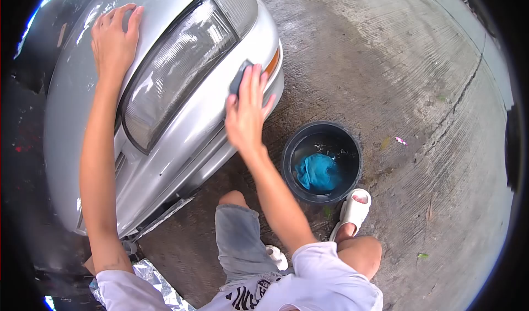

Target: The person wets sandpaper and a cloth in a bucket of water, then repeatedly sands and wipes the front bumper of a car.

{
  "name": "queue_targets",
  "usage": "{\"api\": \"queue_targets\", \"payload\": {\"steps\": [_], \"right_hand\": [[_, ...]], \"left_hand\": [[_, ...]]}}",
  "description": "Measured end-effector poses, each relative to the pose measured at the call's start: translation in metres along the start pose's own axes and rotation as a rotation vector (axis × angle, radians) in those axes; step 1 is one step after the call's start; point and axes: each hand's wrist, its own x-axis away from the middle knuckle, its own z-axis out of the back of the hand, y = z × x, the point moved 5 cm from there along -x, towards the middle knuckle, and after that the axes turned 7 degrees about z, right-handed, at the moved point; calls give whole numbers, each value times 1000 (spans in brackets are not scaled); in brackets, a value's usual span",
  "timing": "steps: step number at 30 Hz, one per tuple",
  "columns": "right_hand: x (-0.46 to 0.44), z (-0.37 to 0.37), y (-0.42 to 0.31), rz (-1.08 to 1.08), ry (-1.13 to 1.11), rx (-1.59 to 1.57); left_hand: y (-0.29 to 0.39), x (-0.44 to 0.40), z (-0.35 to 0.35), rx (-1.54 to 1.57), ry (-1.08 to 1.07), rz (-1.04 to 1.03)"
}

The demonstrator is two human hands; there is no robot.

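Note:
A silver car's front corner fills the left side, with a clear headlight (pixel 171 79) and a painted bumper (pixel 206 104). On the hood above the headlight rests my left hand (pixel 115 41), its fingers apart and slightly bent, holding nothing. My right hand (pixel 248 110) presses a dark grey block (pixel 238 80) against the bumper, beside the orange side marker (pixel 272 62). The block shows past my fingertips and is partly covered by them. A black bucket (pixel 286 170) of water stands on the ground to the right of the bumper, with a blue cloth (pixel 318 171) in the water.
My knees and white sandals (pixel 357 207) are below the bucket. Crumpled silver foil (pixel 160 286) lies at the lower left under my left arm. The concrete ground (pixel 408 85) has a long crack, small leaves and a pink scrap (pixel 400 141).

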Motion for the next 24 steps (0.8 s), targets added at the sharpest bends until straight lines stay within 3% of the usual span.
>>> {"api": "queue_targets", "payload": {"steps": [3, 6, 9, 13, 16, 19, 24], "right_hand": [[-80, 30, 29, -114, 61, -81], [-64, 28, 35, -122, 47, -40], [-6, 6, 22, -125, 22, -199], [-76, 34, 55, -146, -4, -13], [-78, 36, 47, -63, -9, 62], [-11, 11, 24, -19, 44, -21], [-93, 40, 48, -112, -49, -68]], "left_hand": [[-1, -1, 0, 24, -12, 14], [-3, -1, -4, 38, -34, 10], [12, 3, 10, 59, -30, 60], [18, 3, 16, 47, -61, 90], [18, 5, 18, 66, -59, 114], [20, 5, 21, 90, -51, 131], [20, 6, 22, 93, -55, 132]]}}
